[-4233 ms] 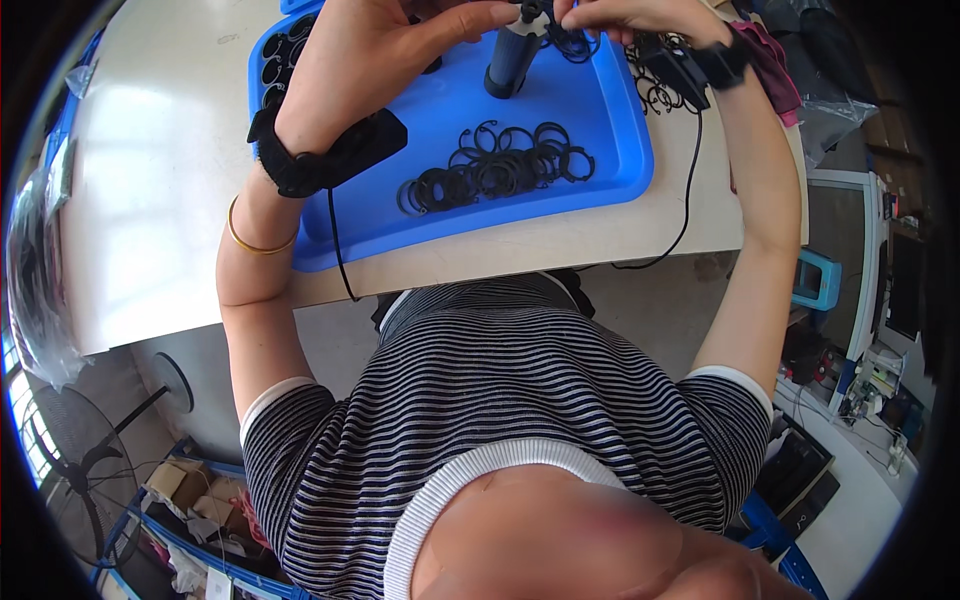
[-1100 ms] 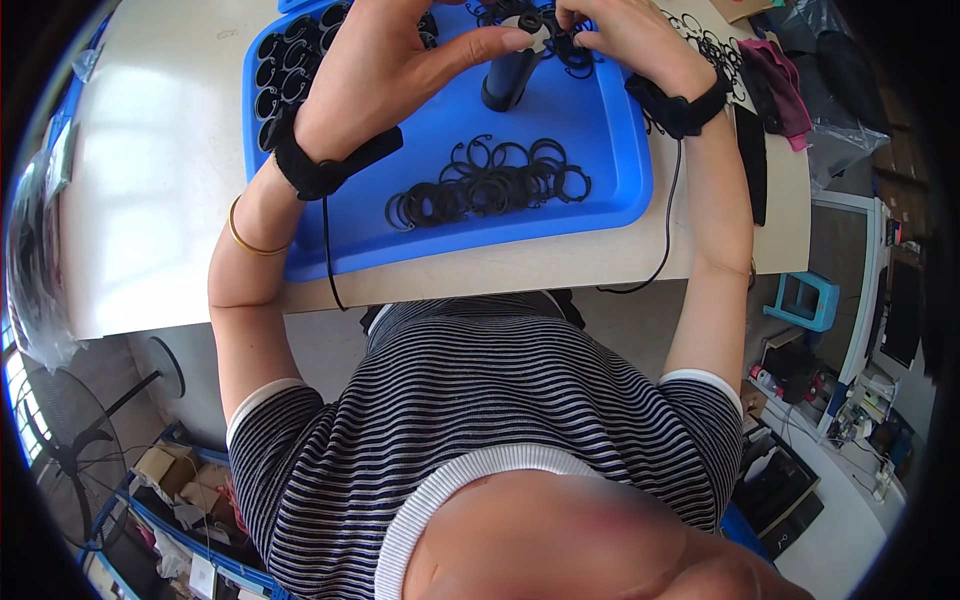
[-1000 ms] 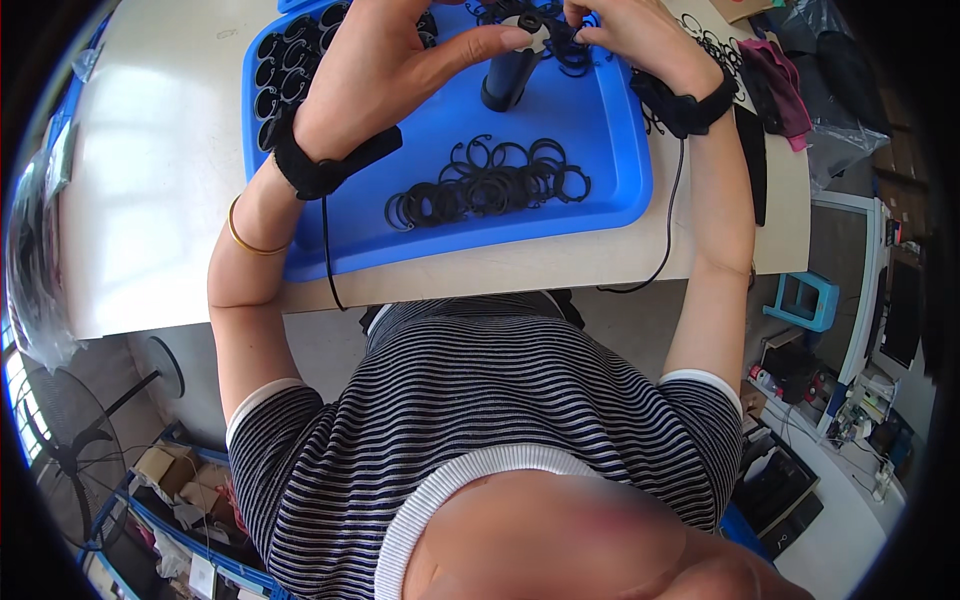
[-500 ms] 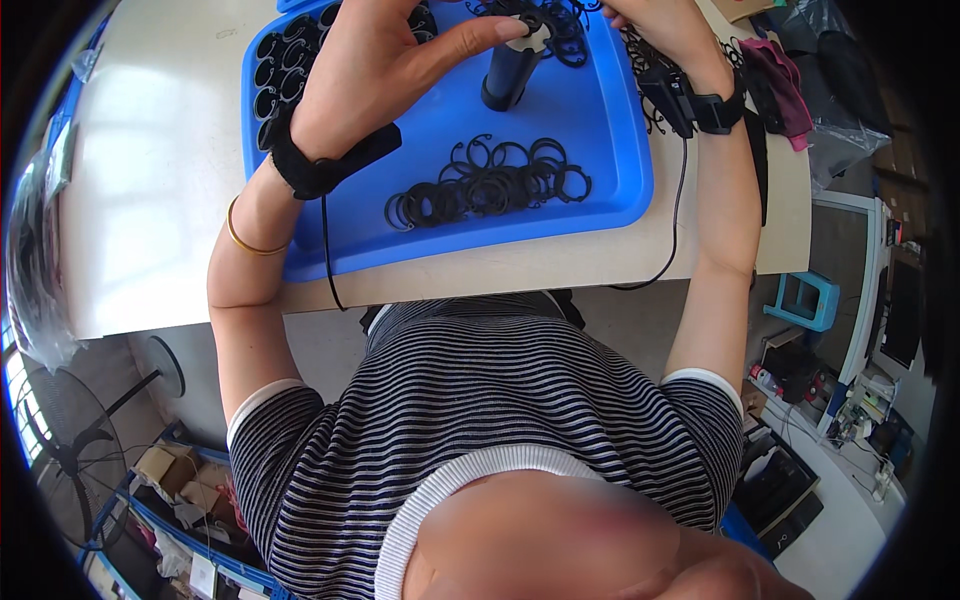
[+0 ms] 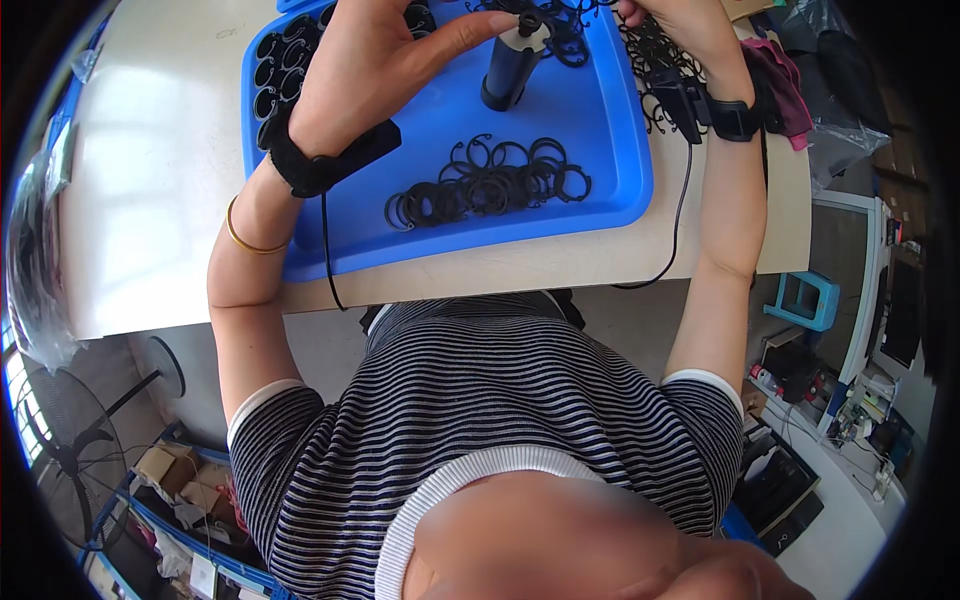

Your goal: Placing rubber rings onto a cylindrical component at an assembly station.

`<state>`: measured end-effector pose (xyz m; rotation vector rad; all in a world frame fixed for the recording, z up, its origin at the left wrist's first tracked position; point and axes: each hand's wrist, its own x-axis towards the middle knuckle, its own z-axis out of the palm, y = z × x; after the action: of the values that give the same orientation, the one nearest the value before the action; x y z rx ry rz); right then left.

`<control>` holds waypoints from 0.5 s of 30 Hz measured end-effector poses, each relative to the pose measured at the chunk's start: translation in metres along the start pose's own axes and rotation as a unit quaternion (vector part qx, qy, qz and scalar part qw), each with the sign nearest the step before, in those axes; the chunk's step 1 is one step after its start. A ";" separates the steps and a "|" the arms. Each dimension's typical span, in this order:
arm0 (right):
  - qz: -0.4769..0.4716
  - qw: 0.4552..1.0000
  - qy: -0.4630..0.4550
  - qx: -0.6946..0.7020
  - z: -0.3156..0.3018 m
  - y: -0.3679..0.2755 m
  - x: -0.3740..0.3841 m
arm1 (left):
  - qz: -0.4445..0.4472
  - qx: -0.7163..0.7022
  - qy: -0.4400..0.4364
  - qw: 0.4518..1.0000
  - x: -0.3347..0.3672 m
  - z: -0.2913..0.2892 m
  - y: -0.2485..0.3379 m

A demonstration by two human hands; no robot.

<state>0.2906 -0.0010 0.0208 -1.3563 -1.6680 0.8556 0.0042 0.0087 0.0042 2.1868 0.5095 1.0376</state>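
Thumb (image 5: pixel 465 38) against the dark cylinder (image 5: pixel 511 75) should steady it best, though we cannot tell whether our left hand (image 5: pixel 375 75) or right hand (image 5: pixel 690 28) grips.

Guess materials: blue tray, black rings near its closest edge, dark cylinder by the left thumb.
Blue tray: probably moulded plastic, satin; even colour, rounded corners.
Black rings: likely coated steel, low sheen; thin, with small eyelets, though plastic is possible.
Dark cylinder: smooth, satin body, metal or plastic unclear; pale grey top end suggests bare metal.
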 end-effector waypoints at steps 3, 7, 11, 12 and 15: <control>-0.002 0.997 -0.020 -0.076 0.001 0.005 0.003 | -0.010 -0.011 0.004 1.000 0.001 0.001 0.000; -0.002 0.997 -0.040 -0.071 0.005 0.004 0.004 | -0.022 0.001 0.002 1.000 0.000 -0.001 0.000; 0.004 0.998 -0.046 -0.038 0.004 0.012 0.005 | -0.030 0.001 0.004 1.000 0.001 0.000 -0.001; 0.029 0.993 -0.068 -0.088 0.004 0.017 0.005 | -0.028 -0.006 0.007 1.000 0.001 0.000 -0.002; 0.032 0.995 -0.073 -0.059 0.003 0.020 0.006 | -0.064 0.005 0.010 0.998 0.000 0.001 0.008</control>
<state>0.2956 0.0085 0.0028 -1.4643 -1.8192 0.9251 0.0052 0.0029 0.0093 2.1243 0.6560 0.9910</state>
